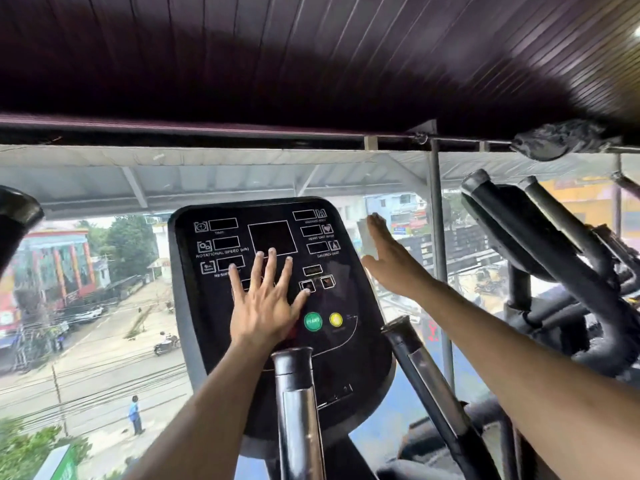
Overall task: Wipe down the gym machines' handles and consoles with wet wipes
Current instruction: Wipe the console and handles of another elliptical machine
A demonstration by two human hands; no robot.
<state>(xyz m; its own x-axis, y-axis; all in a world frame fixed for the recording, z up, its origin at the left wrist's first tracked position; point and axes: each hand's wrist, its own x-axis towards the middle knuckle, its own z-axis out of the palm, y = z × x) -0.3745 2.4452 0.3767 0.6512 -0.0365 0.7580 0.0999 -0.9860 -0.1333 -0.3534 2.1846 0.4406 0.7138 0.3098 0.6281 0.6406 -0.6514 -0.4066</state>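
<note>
A black console (332, 344) of a gym machine stands in front of me, with display windows, a green start button and a yellow button. My left hand (266, 299) lies flat on the console face with fingers spread. My right hand (388, 261) is beside the console's right edge, fingers straight, with a white wet wipe (366, 239) under its palm side. Two dark handles with chrome sections, the near handle (298, 403) and the right handle (426, 379), rise below the console.
A second machine's black handles and console (540, 237) stand to the right. A large window (104, 306) behind the console looks down on a street. A dark handle end (14, 216) shows at the left edge. The dark ceiling hangs low overhead.
</note>
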